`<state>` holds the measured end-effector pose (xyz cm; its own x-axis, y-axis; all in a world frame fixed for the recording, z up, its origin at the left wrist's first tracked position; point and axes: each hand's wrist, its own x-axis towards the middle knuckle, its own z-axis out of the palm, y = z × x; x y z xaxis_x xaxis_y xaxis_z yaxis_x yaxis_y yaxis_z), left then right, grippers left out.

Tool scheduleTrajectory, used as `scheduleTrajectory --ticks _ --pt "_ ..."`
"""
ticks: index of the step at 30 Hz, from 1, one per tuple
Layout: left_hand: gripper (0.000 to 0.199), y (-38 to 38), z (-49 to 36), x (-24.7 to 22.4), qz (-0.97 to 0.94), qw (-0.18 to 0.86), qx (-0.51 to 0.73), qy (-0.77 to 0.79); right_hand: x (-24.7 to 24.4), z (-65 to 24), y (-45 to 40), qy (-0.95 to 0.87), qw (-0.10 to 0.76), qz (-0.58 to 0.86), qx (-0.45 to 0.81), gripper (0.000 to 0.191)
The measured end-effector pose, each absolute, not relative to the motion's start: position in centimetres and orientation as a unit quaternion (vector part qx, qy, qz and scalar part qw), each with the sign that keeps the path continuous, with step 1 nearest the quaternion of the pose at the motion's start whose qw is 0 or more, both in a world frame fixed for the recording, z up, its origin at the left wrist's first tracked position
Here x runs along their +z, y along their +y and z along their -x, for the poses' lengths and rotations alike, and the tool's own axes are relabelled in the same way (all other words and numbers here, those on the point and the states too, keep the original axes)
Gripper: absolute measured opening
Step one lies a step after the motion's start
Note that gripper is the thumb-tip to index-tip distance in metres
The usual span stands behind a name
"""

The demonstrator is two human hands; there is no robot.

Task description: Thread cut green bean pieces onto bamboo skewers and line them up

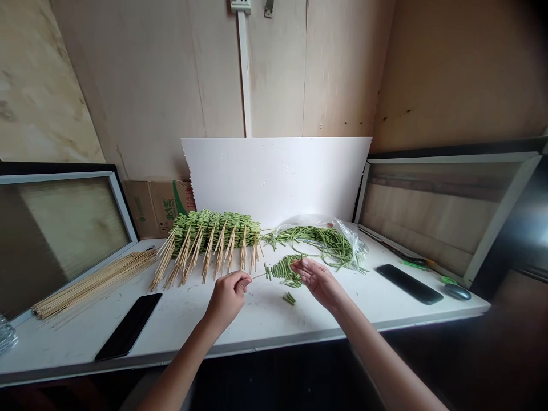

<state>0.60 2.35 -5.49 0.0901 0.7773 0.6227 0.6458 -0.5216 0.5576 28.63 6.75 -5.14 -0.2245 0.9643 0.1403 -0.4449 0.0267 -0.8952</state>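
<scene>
My left hand point(230, 295) is closed around the bare end of a thin bamboo skewer point(258, 276). Short green bean pieces point(280, 269) lie side by side in a row at the skewer's far part, though which are threaded and which lie behind is hard to tell. At the right end of that row, my right hand point(315, 278) pinches a bean piece point(298, 258) between thumb and fingers. A few loose cut pieces point(289, 298) rest on the table just below. Behind my left hand stands a stack of filled bean skewers point(214, 228), their bare sticks pointing toward me.
Long uncut beans point(321, 238) spill from a clear plastic bag point(358, 242) at the back right. Bare bamboo skewers point(94, 279) lie at left near a black phone point(128, 326). Another phone point(409, 283) and a mouse point(457, 291) are on the right. A white foam board point(278, 177) stands behind.
</scene>
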Motion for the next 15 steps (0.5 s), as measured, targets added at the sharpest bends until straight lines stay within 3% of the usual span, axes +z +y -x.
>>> scheduleTrajectory --ticks 15 --pt "0.025 2.39 -0.21 -5.59 -0.754 0.02 0.462 0.466 -4.65 -28.7 6.56 -0.489 0.556 0.308 0.597 0.026"
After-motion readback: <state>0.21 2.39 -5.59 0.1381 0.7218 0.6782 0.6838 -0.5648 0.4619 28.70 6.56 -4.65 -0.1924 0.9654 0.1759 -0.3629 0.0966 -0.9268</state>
